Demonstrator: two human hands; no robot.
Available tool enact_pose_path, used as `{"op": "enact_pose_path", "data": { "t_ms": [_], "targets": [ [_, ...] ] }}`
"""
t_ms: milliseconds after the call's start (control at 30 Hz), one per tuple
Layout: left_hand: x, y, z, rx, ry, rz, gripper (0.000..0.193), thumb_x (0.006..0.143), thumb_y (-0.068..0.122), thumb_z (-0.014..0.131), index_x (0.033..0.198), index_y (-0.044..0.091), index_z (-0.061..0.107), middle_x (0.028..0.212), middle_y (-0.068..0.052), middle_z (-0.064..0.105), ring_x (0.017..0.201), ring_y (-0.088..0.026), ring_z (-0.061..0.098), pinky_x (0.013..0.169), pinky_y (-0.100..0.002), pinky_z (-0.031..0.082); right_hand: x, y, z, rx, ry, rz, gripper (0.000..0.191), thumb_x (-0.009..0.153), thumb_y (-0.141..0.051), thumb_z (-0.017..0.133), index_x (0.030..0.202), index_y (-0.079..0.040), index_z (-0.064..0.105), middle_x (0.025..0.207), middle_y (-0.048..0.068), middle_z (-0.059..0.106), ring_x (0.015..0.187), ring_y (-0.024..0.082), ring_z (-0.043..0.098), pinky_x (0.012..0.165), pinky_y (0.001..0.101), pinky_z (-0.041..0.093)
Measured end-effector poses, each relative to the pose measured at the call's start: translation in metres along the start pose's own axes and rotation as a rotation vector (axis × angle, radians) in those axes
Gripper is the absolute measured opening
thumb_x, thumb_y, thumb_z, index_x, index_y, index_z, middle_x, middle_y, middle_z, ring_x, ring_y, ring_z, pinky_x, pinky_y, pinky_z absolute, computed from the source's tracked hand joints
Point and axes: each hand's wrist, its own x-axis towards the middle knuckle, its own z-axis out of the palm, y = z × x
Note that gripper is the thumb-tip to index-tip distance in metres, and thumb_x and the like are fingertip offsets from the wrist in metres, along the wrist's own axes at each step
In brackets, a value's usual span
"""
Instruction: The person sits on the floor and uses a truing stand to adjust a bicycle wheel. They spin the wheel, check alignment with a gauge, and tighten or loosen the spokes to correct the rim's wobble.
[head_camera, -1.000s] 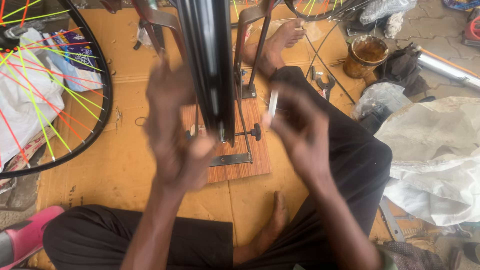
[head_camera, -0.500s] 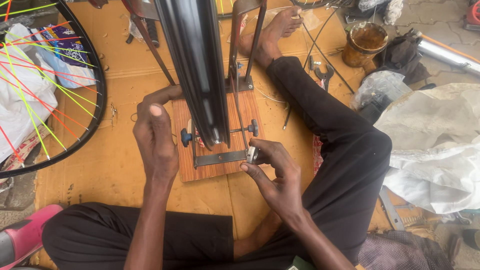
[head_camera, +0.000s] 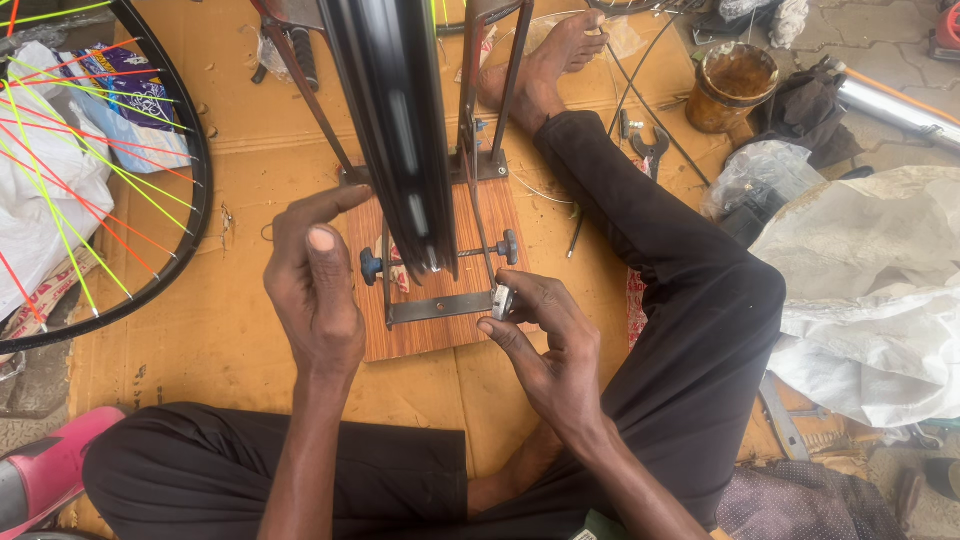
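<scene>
**Truing a black rim on a floor stand**

Sitting on flattened brown cardboard (head_camera: 200, 330) laid over rough outdoor paving – the person works cross-legged, black trousers, bare feet. Landmark: the wooden base board (head_camera: 440, 320) of the truing stand.

Beyond the board and off to its right, a brown plastic jar (head_camera: 732, 85) stands open with dark brownish stuff inside; content unclear. Near the jar, a clear plastic bag (head_camera: 760, 175) and a spanner (head_camera: 652, 150). Further right of the board, a big white sack (head_camera: 880, 300). Left of the board, a second wheel with neon spokes (head_camera: 90, 190) lies over white bags.

Black rim (head_camera: 395, 130) stands upright in the stand, its lowest point just above the board, between the two black knobs (head_camera: 372, 266).

Left hand (head_camera: 315, 290) – open, holding nothing, fingers curled loosely, index tip at the board's far left corner just beside the rim. Right hand (head_camera: 550, 345) at the board's right edge, thumb and fingers pinching a small metal spoke key (head_camera: 502, 300) against the stand's lower bar (head_camera: 440, 308).
</scene>
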Motion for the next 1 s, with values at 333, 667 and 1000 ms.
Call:
{"op": "enact_pose_path", "data": {
  "t_ms": [333, 667, 1000],
  "targets": [
    [0.057, 0.037, 0.000, -0.103, 0.057, 0.348, 0.046, 0.123, 0.043, 0.042, 0.145, 0.005, 0.054, 0.141, -0.007, 0.056, 0.126, -0.014, 0.054, 0.110, -0.030, 0.043, 0.000, -0.003, 0.002, 0.016, -0.001, 0.041, 0.048, 0.084, -0.003, 0.081, 0.129, 0.002, 0.065, 0.117, 0.014, 0.071, 0.094, 0.016, 0.074, 0.083, 0.0287, 0.063],
    [0.098, 0.047, -0.013, -0.211, 0.199, 0.246, 0.052, 0.120, 0.047, 0.039, 0.139, 0.001, 0.054, 0.137, -0.011, 0.058, 0.116, -0.018, 0.061, 0.099, -0.034, 0.050, 0.001, -0.002, 0.002, 0.001, 0.000, 0.042, 0.048, 0.085, -0.005, 0.081, 0.130, 0.003, 0.065, 0.115, 0.014, 0.071, 0.095, 0.017, 0.074, 0.083, 0.0291, 0.063],
    [0.047, 0.034, 0.005, -0.257, 0.130, 0.299, 0.060, 0.117, 0.052, 0.037, 0.133, -0.003, 0.055, 0.132, -0.015, 0.060, 0.105, -0.022, 0.069, 0.088, -0.038, 0.058, -0.001, -0.001, 0.004, -0.005, -0.007, 0.049, 0.048, 0.086, -0.006, 0.080, 0.131, 0.002, 0.064, 0.118, 0.015, 0.071, 0.091, 0.017, 0.072, 0.080, 0.0292, 0.062]
  ]
}}
